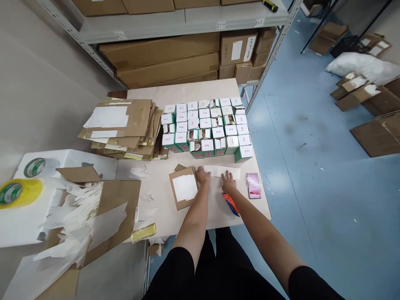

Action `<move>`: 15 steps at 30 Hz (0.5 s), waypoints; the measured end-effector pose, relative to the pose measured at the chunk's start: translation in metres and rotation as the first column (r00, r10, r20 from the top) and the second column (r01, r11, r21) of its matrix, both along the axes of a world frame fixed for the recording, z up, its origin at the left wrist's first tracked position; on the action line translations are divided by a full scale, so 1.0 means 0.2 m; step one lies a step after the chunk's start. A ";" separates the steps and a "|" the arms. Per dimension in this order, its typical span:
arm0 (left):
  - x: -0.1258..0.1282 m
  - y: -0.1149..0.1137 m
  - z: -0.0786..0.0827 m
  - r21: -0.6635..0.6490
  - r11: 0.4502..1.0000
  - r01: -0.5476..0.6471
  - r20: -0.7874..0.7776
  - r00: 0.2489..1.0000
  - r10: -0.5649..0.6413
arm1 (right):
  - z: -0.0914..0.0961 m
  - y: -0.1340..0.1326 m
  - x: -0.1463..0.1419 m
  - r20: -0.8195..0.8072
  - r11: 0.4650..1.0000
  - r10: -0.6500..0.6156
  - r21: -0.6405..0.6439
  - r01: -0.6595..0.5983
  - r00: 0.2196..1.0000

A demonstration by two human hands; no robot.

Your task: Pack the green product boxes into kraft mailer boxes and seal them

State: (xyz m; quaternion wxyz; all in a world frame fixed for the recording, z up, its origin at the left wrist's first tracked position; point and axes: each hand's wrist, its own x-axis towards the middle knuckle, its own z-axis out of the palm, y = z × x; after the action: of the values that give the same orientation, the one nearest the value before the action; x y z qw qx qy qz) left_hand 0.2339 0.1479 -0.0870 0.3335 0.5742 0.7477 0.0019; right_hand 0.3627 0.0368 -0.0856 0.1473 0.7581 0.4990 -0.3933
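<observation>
A folded white paper strip (215,171) lies flat on the table between my hands. My left hand (203,176) rests at its left end, fingers down and partly apart. On its lower right part lies my right hand (229,182), with the fingers spread. Beside my left hand is a flat cardboard piece (175,192) bearing a white label (185,187). Orange-handled scissors or a similar cutting tool (229,202) sits under my right wrist, partly hidden. Farther right is a pink phone-like object (254,191), its upper part blurred.
Rows of small white-and-green boxes (207,145), some with open tops, stand behind my hands. Left are stacked flattened cartons (137,121) and an open carton (120,196) full of white paper. Shelving (187,27) bounds the back; yellow tape (143,233) lies at the front edge.
</observation>
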 end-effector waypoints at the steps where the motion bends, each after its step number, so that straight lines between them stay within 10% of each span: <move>1: -0.01 -0.01 0.00 -0.027 1.000 -0.008 0.016 1.000 0.009 | 0.01 0.00 0.01 -0.012 1.000 -0.003 0.001 0.003 1.000; 8: -0.01 -0.08 0.15 0.006 0.999 0.046 0.081 0.996 -0.046 | 0.12 0.00 0.12 -0.223 0.971 -0.184 0.111 0.212 0.957; 15: 0.09 -0.26 0.40 0.187 0.979 0.082 0.522 0.836 -0.169 | 0.37 -0.05 0.07 -0.762 0.608 -0.370 0.235 0.758 0.532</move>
State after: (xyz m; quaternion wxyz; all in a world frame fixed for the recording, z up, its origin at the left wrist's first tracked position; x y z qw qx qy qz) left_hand 0.2513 0.0954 -0.0060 0.4818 0.6232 0.5831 0.1989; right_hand 0.3759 0.0277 -0.0110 -0.3979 0.7044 0.3171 -0.4949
